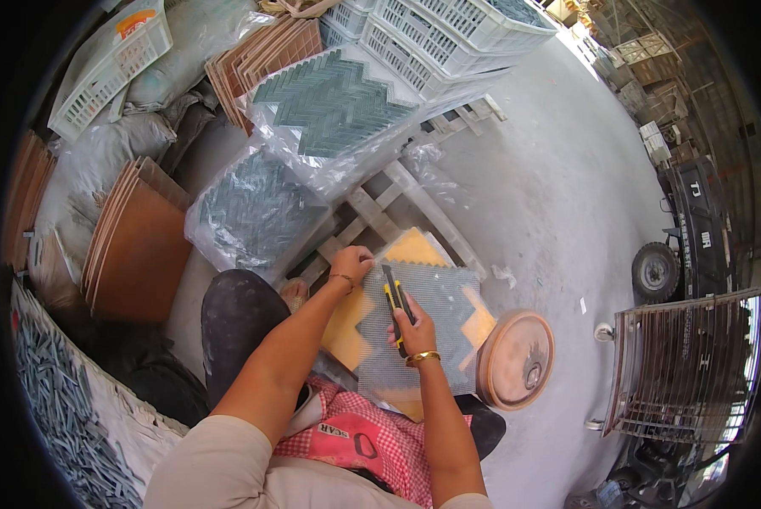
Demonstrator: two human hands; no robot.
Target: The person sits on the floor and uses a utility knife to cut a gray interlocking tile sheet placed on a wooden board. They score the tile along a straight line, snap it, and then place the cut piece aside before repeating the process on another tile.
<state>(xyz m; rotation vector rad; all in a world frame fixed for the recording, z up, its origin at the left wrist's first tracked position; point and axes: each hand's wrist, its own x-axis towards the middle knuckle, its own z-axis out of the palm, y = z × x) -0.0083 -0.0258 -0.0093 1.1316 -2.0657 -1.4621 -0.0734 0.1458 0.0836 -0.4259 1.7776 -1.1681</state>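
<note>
In front of me lies a grey mesh-backed tile sheet (423,360) with zigzag edges, over a yellow-orange board (342,331) that shows around its sides. My right hand (416,327) grips a yellow and black utility knife (394,304), its tip pointing away toward the sheet's far left part. At the far left corner of the sheet is my left hand (354,261), its fingers closed on the mesh edge. What exactly lies between those fingertips is too small to make out. A red checked apron (384,433) covers my lap below the board.
Bagged herringbone tile sheets (257,208) and a stack of green ones (334,102) stand ahead on a wooden pallet (355,225). White crates (431,51) rise behind. A round lidded bucket (516,360) stands at right, brown boards (134,242) and loose tile strips (71,416) at left.
</note>
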